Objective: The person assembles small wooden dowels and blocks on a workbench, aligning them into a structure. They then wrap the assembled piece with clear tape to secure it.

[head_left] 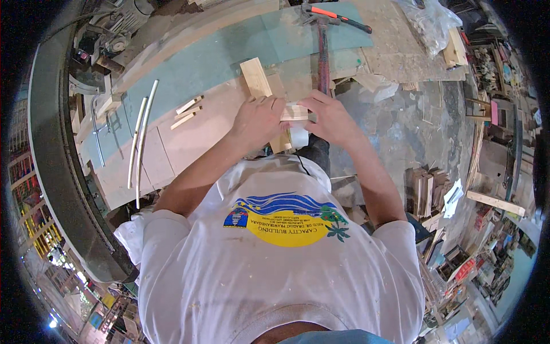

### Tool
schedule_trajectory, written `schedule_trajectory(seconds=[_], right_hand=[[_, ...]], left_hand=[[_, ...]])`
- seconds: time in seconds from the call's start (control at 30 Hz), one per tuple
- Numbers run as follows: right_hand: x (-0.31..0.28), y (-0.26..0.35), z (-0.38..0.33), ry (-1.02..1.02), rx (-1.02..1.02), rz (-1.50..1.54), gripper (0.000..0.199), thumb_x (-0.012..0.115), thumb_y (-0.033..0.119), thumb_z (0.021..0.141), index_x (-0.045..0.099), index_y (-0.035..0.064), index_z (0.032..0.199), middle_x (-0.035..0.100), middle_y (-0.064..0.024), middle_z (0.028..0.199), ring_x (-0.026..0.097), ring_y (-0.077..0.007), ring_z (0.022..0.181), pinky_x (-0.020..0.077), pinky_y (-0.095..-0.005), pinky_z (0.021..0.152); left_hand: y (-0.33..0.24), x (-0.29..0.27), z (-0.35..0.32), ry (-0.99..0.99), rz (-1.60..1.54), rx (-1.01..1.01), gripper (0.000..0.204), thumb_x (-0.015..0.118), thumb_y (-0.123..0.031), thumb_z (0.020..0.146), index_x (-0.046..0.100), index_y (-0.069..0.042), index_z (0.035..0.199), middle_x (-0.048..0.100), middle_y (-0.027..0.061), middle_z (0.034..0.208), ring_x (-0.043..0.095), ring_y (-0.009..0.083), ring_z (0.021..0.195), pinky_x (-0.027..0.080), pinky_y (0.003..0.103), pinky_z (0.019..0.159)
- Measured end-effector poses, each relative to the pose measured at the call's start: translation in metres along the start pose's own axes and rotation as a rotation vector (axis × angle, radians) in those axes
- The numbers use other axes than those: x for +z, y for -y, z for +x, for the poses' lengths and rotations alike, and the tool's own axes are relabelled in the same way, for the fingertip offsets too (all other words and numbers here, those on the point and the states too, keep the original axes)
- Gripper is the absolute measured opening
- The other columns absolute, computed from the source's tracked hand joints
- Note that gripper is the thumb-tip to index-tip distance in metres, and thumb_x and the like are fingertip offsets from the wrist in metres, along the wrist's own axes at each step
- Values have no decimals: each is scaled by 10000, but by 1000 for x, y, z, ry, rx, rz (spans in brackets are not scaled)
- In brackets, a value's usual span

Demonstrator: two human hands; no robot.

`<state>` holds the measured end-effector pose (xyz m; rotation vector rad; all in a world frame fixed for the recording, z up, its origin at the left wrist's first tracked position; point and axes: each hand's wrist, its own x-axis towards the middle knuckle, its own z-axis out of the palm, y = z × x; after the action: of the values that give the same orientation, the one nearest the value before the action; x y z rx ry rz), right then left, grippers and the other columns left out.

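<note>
Between my hands is a small bundle of pale wooden strips [294, 112], lying side by side. My left hand [259, 121] has its fingers curled round the left end. The thumb and fingers of my right hand [333, 119] pinch the right end. Just below the bundle, near my shirt, hangs a white roll [299, 137], whose kind I cannot make out. A pale wooden board [256, 78] sticks out beyond my left hand, and a wood piece [281, 143] shows beneath that hand. Whether these two are one piece is hidden.
A hammer [323, 57] lies beyond my hands, beside an orange-and-black handled tool [342, 19]. Short wood sticks [187, 112] and two long thin strips [142, 135] lie on the bench to the left, near a metal clamp [97, 135]. Wood offcuts [425, 189] are stacked at right.
</note>
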<state>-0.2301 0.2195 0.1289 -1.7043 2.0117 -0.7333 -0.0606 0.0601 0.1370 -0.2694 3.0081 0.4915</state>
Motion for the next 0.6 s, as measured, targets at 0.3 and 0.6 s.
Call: schedule_trajectory(seconds=[0.3,0.6], right_hand=[[-1,1,0,-3,-18,39,466,788,80,723,625,49,1158,613,-122,1113,658,-340,997,551,-418,852],[4,-3,-2,61,287,505,257,802,127,831,647,8,998,682,-56,856,636,-108,820,528,-307,736]], left_hand=[[3,11,-1,-79,83,86,437,732,-409,854,597,-67,1091,677,120,1006,682,266,961,480,401,836],[-4,16,-2,-169,147,87,466,736,-501,823,611,-89,1003,688,77,875,698,223,810,464,356,773]])
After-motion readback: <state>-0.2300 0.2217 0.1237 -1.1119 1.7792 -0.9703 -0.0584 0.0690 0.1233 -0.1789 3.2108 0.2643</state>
